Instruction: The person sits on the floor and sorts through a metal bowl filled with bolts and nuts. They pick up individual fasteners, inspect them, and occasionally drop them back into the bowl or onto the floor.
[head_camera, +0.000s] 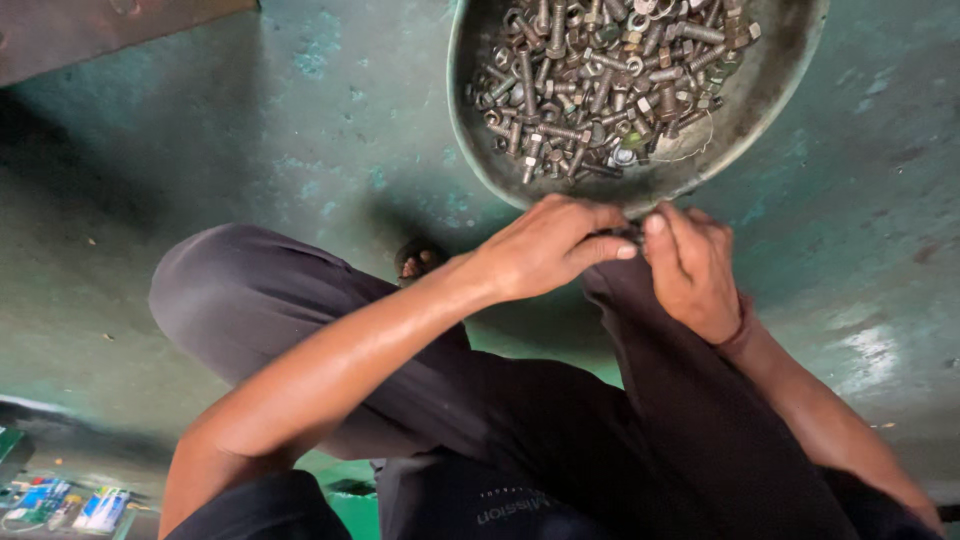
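Squatting over a worn green floor (250, 150), knees in dark trousers (600, 420) spread wide. Just beyond the knees, a dented metal pan (470, 130) heaped with greasy bolts, nuts and washers (590, 80). Both hands meeting right at the near rim of the pan, fingertips touching. Left hand (545, 245) curled, thumb and forefinger pinched around a small dark fastener (627, 235), mostly hidden between the fingers. Right hand (693, 268) closed against the same piece from the other side, thumb up over it. Whether bolt, nut or both threaded together, impossible to tell from here.

Judging by the grip, twisting one part against the other. Best done with one hand locked firm as the anchor and the other turning in short rolls of thumb and finger, keeping the piece straight so threads do not bind. Worth staying directly over the pan rim, so anything slipping from oily fingers drops back among the hardware rather than onto the floor.

Far from the pan, at the lower left corner, a few small coloured packets (60, 505).
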